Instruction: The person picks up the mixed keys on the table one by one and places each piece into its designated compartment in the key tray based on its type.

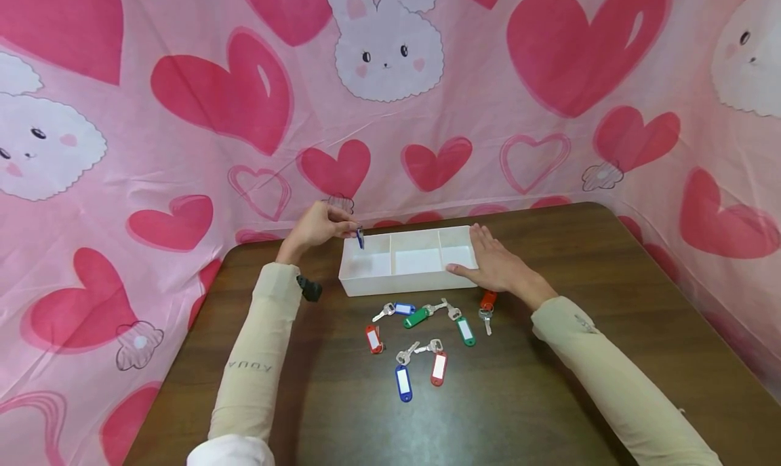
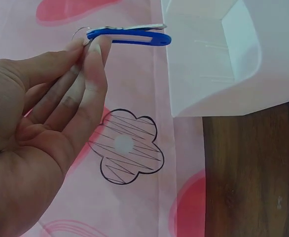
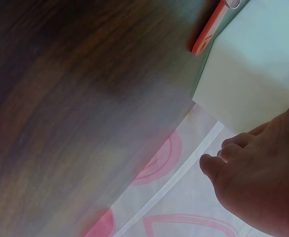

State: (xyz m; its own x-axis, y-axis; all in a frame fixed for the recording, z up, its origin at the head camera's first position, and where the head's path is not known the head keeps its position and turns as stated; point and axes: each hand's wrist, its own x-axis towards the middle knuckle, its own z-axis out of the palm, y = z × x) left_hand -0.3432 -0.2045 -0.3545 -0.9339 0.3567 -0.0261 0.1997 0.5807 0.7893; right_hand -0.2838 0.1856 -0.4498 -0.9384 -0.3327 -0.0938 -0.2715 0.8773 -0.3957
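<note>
Blue tags (image 1: 403,383): three counted
Green tags (image 1: 466,331): two
Red tags (image 1: 438,369): three
Keys (image 1: 403,359): seven seen, one mostly hidden
Box (image 1: 405,283): one
Compartments (image 1: 417,259): three
Hands (image 1: 318,226) (image 1: 497,264): two

- Worktop (image 1: 488,412): lower half of the frame; hanging cloth (image 1: 378,123) behind it.
- Divided box (image 1: 409,281): on the worktop, mid-frame.
- Left hand (image 1: 320,226), holding a key tag (image 1: 360,238): at the box's left end.
- Right hand (image 1: 503,268): against its right end.
- Seven other key tags (image 1: 417,317) with keys: on the worktop before the box.
</note>
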